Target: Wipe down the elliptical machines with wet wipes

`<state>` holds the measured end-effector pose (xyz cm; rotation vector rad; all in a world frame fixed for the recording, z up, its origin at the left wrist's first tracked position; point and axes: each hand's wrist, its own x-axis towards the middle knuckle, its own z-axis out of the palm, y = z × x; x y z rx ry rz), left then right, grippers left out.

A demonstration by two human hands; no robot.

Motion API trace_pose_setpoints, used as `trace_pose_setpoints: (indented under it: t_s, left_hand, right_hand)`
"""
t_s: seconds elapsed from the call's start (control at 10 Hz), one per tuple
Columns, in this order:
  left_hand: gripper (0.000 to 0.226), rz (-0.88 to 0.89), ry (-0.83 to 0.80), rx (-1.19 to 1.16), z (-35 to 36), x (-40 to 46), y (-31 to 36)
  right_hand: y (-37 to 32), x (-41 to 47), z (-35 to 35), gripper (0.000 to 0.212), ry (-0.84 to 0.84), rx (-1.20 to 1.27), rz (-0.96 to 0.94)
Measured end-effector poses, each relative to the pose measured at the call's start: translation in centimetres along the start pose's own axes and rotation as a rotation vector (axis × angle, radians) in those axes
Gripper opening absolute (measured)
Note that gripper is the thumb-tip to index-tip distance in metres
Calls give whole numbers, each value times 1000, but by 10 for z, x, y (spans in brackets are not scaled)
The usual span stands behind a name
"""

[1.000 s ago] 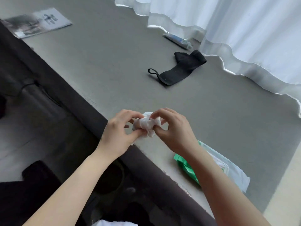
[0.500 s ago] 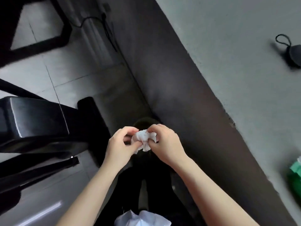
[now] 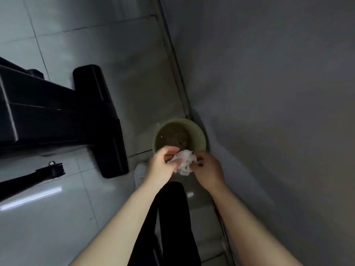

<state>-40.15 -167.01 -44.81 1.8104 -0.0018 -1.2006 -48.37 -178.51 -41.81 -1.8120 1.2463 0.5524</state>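
Observation:
A crumpled white wet wipe [image 3: 184,161] is held between both hands, low in the middle of the view. My left hand [image 3: 163,166] pinches its left side with thumb and fingers. My right hand [image 3: 208,169] pinches its right side. Both hands hover over the near rim of a round green bin [image 3: 199,131] that stands on the floor against the wall base. The black base of the elliptical machine [image 3: 57,116] fills the left side, with a black foot bar [image 3: 101,121] reaching toward my legs.
A grey wall or ledge side [image 3: 269,93] rises on the right. Pale floor tiles [image 3: 48,217] lie at the left and front. A thin black bar [image 3: 32,177] crosses the lower left. My dark trouser legs [image 3: 172,217] and a white shoe [image 3: 139,173] are below the hands.
The view has swung down from the grey ledge to the floor. The green bin has come into sight under my hands, which still hold the crumpled wipe.

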Motion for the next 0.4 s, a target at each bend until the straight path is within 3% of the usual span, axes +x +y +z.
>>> trace_pose_setpoints:
  t_s: [0.1,0.3,0.4]
  left_hand:
    - [31,-11,-13,-34,6,22,-25]
    - [26,-101,157,-24,-1,42,-48]
    - [24,-126,150,16,-4,39,-43]
  right_hand:
    - [13,31,8,20,23,-11,8]
    - [36,69,25,43,-45,-31,127]
    - [38,67,31,37,-107,9,135]
